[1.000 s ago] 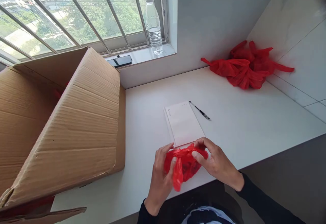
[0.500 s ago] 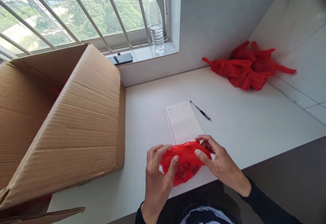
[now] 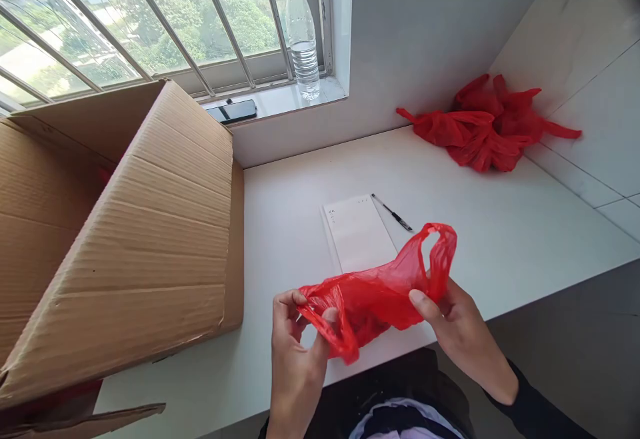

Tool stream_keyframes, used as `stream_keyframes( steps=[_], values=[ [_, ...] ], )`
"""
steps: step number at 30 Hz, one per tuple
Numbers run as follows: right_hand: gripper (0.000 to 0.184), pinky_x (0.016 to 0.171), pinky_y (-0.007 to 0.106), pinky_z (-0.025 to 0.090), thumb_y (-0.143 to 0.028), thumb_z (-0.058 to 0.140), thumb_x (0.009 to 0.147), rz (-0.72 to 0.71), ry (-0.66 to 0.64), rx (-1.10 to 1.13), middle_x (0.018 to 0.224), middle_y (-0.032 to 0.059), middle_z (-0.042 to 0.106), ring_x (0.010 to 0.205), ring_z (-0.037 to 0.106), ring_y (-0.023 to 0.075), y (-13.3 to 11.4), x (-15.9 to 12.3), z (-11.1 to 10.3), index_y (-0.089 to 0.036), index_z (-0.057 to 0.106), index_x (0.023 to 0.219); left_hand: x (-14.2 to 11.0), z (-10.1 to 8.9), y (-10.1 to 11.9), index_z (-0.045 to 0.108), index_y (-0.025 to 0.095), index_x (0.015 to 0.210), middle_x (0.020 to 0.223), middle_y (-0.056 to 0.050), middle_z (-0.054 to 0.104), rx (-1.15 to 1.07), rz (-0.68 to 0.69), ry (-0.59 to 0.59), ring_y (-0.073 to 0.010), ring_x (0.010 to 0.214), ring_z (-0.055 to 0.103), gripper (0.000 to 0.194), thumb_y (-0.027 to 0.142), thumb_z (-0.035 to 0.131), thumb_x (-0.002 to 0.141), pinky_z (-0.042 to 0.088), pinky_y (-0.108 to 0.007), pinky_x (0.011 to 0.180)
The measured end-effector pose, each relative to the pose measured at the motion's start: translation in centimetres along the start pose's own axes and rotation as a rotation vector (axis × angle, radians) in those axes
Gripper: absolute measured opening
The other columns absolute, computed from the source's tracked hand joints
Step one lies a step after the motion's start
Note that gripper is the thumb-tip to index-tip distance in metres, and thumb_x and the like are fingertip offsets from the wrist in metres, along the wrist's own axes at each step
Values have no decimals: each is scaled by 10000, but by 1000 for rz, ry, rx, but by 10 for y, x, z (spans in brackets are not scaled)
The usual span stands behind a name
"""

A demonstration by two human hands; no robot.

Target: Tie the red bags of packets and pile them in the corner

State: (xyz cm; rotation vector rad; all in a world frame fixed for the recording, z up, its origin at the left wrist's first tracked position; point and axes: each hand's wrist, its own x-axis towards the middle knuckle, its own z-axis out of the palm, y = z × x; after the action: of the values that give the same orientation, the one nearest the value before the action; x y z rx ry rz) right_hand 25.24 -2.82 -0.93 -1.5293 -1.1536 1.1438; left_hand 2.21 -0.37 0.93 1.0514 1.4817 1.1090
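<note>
A thin red plastic bag [image 3: 375, 299] is stretched between my two hands, close to the table's front edge. My left hand [image 3: 299, 339] grips one of its loop handles, with thumb and fingers curled around the film. On the other side, my right hand [image 3: 447, 312] pinches the bag below the second handle, which stands up as an open loop. The bag's mouth is partly spread; what lies inside cannot be made out. Just behind the bag lies a white notepad [image 3: 357, 229] with a few small marks on its page, and a black pen [image 3: 393, 212] beside it.
On the left stands a large open cardboard box [image 3: 165, 239]. More crumpled red plastic bags [image 3: 485, 129] lie in the far right corner. On the windowsill are a water bottle [image 3: 303, 46] and a dark phone [image 3: 235, 112]. The white table [image 3: 525, 226] ends in front of me.
My hands have moved apart and pulled the red bag wider. Both its handles now show, the right one raised into a loop. The view has shifted slightly.
</note>
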Motion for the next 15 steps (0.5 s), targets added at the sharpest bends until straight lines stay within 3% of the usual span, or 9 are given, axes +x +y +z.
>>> stream_keyframes(
  steps=[3, 6, 8, 11, 15],
  values=[
    [323, 665, 290, 497, -501, 561, 1008, -21, -66, -52, 787, -3, 664, 742, 612, 218, -6, -5, 0, -242, 644, 834, 4, 12, 4, 437, 256, 913, 886, 18, 613, -106, -78, 29, -130, 737, 625, 459, 462, 828, 789, 549, -208, 622],
    [382, 603, 294, 469, -491, 521, 1025, -75, -4, -77, 687, -8, 615, 634, 555, 199, -10, -12, -6, -239, 614, 753, 7, 8, 11, 479, 258, 922, 849, 28, 626, -314, -128, 18, -106, 677, 624, 357, 392, 798, 837, 567, -196, 607],
    [406, 533, 296, 432, -501, 515, 1023, -91, 108, -94, 629, -9, 560, 572, 509, 191, -10, -16, -11, -244, 573, 715, 5, -4, 18, 574, 278, 1012, 987, -6, 670, -383, -180, -28, -143, 781, 688, 280, 380, 778, 850, 610, -226, 658],
    [406, 472, 301, 397, -524, 527, 1011, -97, 235, -114, 606, -3, 531, 542, 488, 194, -8, -20, -17, -251, 568, 713, -5, -20, 30, 679, 301, 1109, 1191, -59, 682, -301, -274, -57, -242, 970, 731, 302, 456, 753, 861, 645, -261, 643],
    [320, 606, 306, 495, -490, 554, 1007, -62, 151, -170, 773, 18, 647, 714, 610, 221, -6, -18, -22, -245, 639, 820, -16, -19, 42, 717, 280, 1139, 1300, -92, 661, -234, -362, -58, -290, 1005, 735, 385, 490, 788, 823, 609, -246, 528]
  ],
)
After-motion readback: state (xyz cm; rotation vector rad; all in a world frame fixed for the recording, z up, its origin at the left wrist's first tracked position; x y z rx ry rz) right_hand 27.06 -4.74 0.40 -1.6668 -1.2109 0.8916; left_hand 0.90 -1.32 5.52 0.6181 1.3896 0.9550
